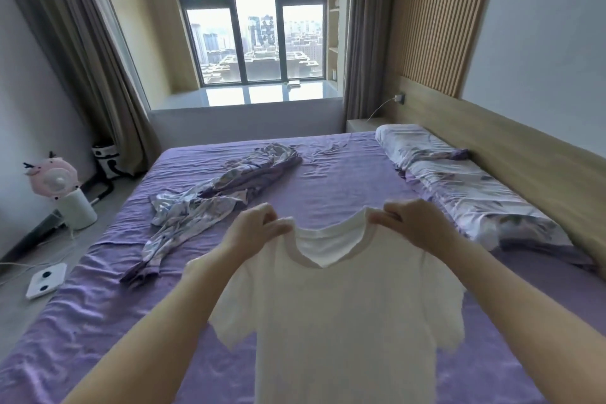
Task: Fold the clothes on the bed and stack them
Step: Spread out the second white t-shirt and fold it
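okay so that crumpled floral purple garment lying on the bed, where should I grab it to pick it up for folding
Probably take the crumpled purple floral garment at its near end, the strip trailing toward the bed's left edge, coming from above with a pinch. It lies stretched in a diagonal heap, so lifting one end should let it hang open. Both hands, left hand and right hand, now hold the white T-shirt.

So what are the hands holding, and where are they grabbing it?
A white T-shirt. The left hand and right hand each pinch it at the shoulder, beside the collar.
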